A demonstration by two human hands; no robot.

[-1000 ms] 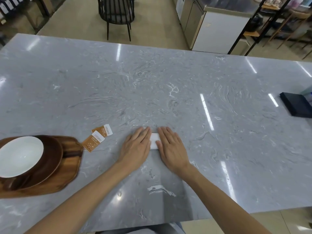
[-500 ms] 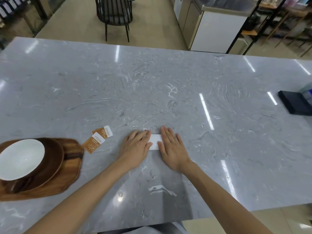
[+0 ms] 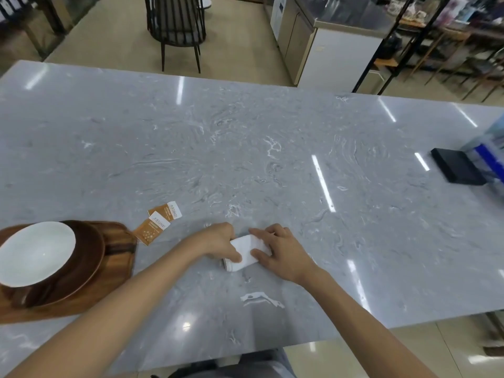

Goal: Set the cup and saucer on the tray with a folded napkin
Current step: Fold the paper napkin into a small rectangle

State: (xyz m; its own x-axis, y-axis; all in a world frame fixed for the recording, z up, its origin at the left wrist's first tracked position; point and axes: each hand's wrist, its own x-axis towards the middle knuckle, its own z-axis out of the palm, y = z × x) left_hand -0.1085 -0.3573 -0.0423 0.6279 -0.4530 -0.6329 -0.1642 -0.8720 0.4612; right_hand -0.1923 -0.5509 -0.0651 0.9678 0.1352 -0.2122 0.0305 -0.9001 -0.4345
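Observation:
A white folded napkin (image 3: 246, 251) lies on the grey marble table near its front edge. My left hand (image 3: 218, 242) grips the napkin's left side, thumb on top. My right hand (image 3: 281, 251) holds its right side with fingers curled over it. At the far left a wooden tray (image 3: 120, 257) carries a dark brown saucer (image 3: 91, 261) with a white bowl-like cup (image 3: 35, 253) on it. Both hands are well to the right of the tray.
Two orange sachets (image 3: 159, 223) lie on the table (image 3: 272, 159) between tray and hands. A black flat box (image 3: 455, 169) and a blue-and-clear pack (image 3: 491, 154) sit at the right edge. A black chair (image 3: 176, 25) stands beyond the table.
Both hands were pressing flat on the napkin; now their fingers have curled around it and the napkin is pinched between them, slightly turned. The camera has shifted a little.

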